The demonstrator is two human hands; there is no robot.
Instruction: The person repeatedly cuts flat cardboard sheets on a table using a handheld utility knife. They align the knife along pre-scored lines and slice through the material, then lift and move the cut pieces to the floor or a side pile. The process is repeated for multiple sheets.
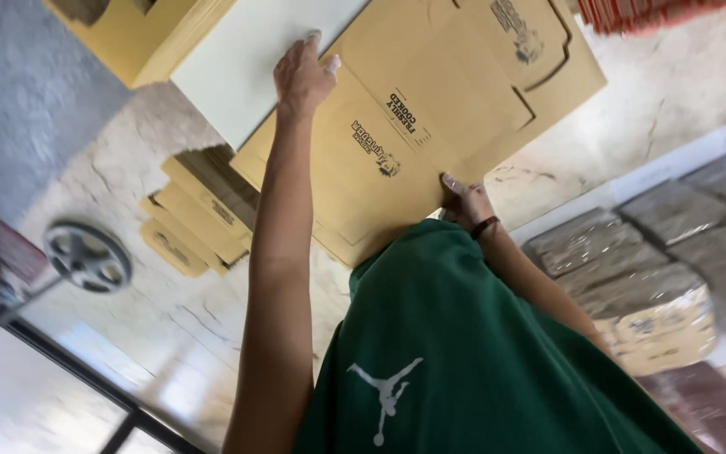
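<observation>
A large flat brown cardboard box blank (430,109), die-cut and printed, is held up in front of my green shirt (464,361). My left hand (300,80) reaches far out and grips its far left edge, where the blank lies against a white sheet (241,59). Close to my chest, my right hand (464,202), with a dark band on the wrist, holds the blank's near edge, fingers curled over the cardboard. The blank hides whatever lies under it.
Several folded brown blanks (199,219) lie stacked on the pale marbled floor (170,336). Another brown stack (144,34) sits at top left. A small metal wheel (87,256) on a machine stands at left. Plastic-wrapped bundles (632,277) fill the right side.
</observation>
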